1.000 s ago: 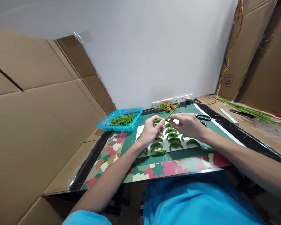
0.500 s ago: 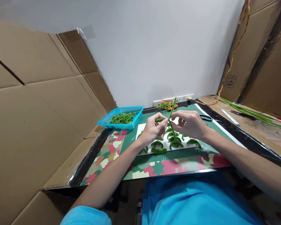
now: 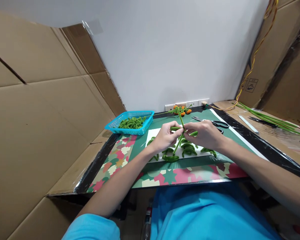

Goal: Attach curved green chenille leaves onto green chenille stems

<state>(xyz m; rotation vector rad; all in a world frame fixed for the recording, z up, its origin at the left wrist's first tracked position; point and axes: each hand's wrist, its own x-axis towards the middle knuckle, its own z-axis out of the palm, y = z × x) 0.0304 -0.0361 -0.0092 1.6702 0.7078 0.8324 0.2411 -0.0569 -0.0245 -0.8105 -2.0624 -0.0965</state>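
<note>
Both hands meet above a white sheet (image 3: 155, 134), pinching green pipe cleaners (image 3: 180, 116) where the stems cross. My left hand (image 3: 166, 136) is closed on them from the left, thumb and index finger together. From the right, my right hand (image 3: 203, 133) pinches the same crossing with its fingertips. One stem slants up and away, and another end points down toward the sheet. Below lie several bent green pipe cleaner pieces (image 3: 189, 149) in curved bunches. How the stems are joined is hidden by the fingers.
A blue basket (image 3: 146, 128) of green pieces stands at the back left. Orange-and-green pipe cleaner flowers (image 3: 182, 110) lie by the wall sockets. Scissors (image 3: 220, 124) rest right of my right hand. Long green stems (image 3: 270, 119) lie far right. Cardboard (image 3: 52, 126) walls the left side.
The crossed stems have turned between my fingers: the upper end now leans left instead of right, and the lower end points down-left. Both hands stay close together at the crossing.
</note>
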